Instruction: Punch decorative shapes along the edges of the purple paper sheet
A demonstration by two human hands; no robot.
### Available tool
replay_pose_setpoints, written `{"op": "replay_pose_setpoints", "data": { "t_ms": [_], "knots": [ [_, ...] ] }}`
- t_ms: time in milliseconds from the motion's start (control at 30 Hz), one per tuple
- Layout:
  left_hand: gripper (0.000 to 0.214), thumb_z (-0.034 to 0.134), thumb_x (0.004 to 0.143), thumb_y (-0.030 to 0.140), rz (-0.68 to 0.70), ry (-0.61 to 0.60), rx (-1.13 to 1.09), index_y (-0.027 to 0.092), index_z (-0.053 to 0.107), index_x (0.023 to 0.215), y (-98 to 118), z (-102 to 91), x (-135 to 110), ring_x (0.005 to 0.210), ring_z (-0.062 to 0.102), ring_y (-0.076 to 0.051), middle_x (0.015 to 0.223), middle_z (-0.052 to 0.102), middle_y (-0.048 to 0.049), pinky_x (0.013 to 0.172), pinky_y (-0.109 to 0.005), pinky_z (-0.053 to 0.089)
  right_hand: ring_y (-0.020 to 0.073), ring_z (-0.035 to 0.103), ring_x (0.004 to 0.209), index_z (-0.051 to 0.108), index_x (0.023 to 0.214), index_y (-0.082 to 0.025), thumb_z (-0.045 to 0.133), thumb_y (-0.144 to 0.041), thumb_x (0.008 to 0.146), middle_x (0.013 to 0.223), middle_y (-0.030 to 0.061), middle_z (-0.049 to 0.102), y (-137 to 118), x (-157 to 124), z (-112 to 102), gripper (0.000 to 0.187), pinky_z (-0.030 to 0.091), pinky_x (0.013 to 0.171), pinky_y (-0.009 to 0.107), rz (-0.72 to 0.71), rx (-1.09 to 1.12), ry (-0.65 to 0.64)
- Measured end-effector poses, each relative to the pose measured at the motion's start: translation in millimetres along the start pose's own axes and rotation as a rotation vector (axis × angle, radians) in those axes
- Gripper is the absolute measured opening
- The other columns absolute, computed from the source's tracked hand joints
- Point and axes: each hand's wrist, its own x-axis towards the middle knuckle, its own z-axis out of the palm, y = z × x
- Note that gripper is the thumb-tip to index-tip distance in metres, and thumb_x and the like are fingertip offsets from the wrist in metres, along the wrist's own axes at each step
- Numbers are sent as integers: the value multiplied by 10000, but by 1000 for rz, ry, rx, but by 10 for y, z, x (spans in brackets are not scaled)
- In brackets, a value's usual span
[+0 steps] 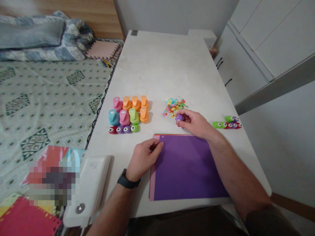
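Note:
My right hand (193, 122) pinches a small purple paper punch (179, 118) just beyond the top edge of the paper stack. A little pile of colourful paper cut-outs (173, 106) lies right behind the punch. My left hand (146, 155) is closed at the upper left corner of a purple paper sheet (187, 167), its thumb on top and its other fingers curled. A small light punched spot shows in the sheet near that thumb. Pink, red and green sheet edges peek out from under the purple one.
Large craft punches (129, 109) stand in rows on the left, with small punches (123, 129) in front of them. More small punches (228, 124) line up at the right. A white device (90, 186) lies at the table's left edge, beside coloured papers (29, 216).

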Motion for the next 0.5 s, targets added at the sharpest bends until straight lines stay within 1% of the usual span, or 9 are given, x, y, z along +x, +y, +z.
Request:
{"op": "replay_pose_setpoints", "data": {
  "t_ms": [167, 333, 500],
  "knots": [
    [348, 522, 968, 494, 3, 15, 8, 199, 691, 893, -15, 7, -20, 683, 593, -141, 757, 694, 13, 643, -256, 409, 164, 607, 811, 684, 1163, -232, 710, -384, 858, 984, 40, 698, 17, 6, 84, 341, 498, 751, 300, -29, -26, -29],
    [353, 526, 964, 502, 19, 37, 11, 197, 696, 914, -30, 28, -42, 683, 600, -143, 758, 701, 13, 638, -256, 407, 180, 618, 837, 691, 1132, -232, 719, -403, 843, 1004, 49, 705, 25, 9, 137, 337, 500, 781, 316, -53, -86, -37],
    [356, 529, 957, 510, 20, 46, -8, 201, 700, 912, -56, 45, -45, 664, 586, -139, 758, 702, 15, 617, -251, 398, 173, 608, 781, 697, 1098, -229, 710, -390, 846, 948, 36, 706, -8, -6, 140, 298, 483, 742, 310, -83, -142, -28]
  ]
}}
